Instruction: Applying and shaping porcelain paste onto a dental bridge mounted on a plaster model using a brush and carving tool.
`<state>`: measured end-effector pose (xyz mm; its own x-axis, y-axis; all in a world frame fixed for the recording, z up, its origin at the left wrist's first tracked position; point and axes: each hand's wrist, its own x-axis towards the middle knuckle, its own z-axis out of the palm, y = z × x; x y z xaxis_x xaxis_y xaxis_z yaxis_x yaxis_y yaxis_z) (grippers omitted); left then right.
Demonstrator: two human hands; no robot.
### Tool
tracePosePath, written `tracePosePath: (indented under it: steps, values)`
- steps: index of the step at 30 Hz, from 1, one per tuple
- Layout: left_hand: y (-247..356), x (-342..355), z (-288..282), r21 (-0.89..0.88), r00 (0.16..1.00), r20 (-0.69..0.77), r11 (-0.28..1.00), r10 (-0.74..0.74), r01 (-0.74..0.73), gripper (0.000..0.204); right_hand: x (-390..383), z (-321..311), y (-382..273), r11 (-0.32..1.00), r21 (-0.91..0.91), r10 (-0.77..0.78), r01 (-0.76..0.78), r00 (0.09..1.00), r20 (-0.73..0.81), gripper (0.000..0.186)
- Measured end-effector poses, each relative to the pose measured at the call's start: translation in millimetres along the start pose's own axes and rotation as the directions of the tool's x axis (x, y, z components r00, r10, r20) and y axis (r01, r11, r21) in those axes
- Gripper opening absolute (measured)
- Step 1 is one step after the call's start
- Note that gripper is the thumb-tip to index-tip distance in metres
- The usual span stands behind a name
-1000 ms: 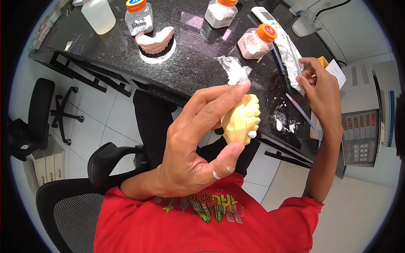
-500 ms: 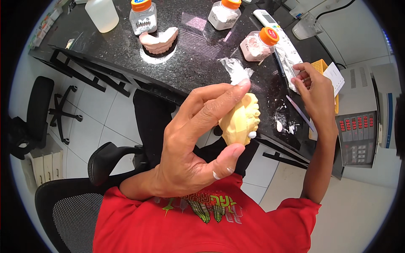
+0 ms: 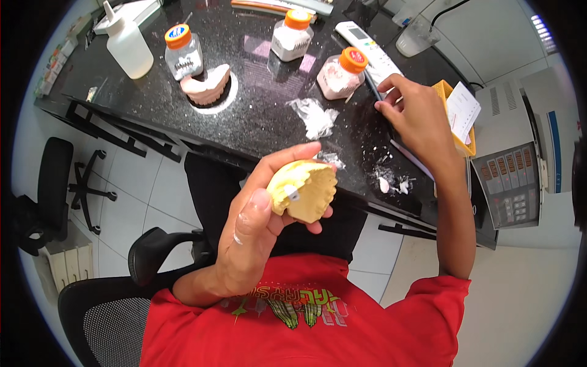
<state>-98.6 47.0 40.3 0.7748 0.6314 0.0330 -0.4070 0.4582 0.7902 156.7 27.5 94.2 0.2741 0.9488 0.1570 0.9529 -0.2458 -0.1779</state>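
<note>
A yellow dental cast (image 3: 315,192) is gripped in my left hand (image 3: 247,226), its row of teeth and hollow inner side facing up. On one tooth shows a small white patch (image 3: 293,194). The thumb presses the near left side and the fingers wrap behind. My right hand (image 3: 419,116) hovers at the right of the black worktop (image 3: 257,131), beside a dark pen-like stick (image 3: 373,88). Its fingers are curved, with a gap between thumb and index finger. I see nothing between them. Below that hand lies a slim pale-handled tool (image 3: 411,158).
A pinkish dental cast (image 3: 206,87) rests on a white disc. Orange-capped jars (image 3: 337,78) and a squeeze bottle (image 3: 128,49) stand at the back. Crumpled clear film (image 3: 315,117) and white crumbs (image 3: 391,183) lie in front. A yellow basket (image 3: 468,144) and a keypad machine (image 3: 507,183) stand right.
My left hand has moved down and left, turning the yellow cast so its teeth and hollow side face up. My right hand has moved left and slightly up, toward the dark stick.
</note>
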Motion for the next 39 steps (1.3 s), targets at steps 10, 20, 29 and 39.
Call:
tracePosePath:
  steps: [10,20,29,39]
  values:
    - [-3.6,-3.8,-2.1,-0.062,0.996,0.077,0.997,-0.037,0.042,0.066,16.7,-19.4,15.0,0.954,0.257,0.128,-0.155,0.985,0.119,0.02]
    - [-3.1,-1.4,-2.6,-0.026,0.993,0.088,0.996,-0.085,0.087,0.071,71.2,-115.1,102.9,0.937,0.343,0.224,-0.062,0.86,-0.458,0.024]
    - [11.8,-1.6,-7.2,0.115,0.983,-0.165,0.991,0.082,-0.064,0.079,143.3,-65.7,178.0,0.984,-0.026,0.165,-0.176,0.956,-0.241,0.025]
    - [11.6,9.5,-25.0,0.351,0.94,-0.238,0.924,0.244,-0.151,0.079,6.3,-128.6,58.0,0.999,-0.019,0.014,-0.028,0.846,-0.534,0.028]
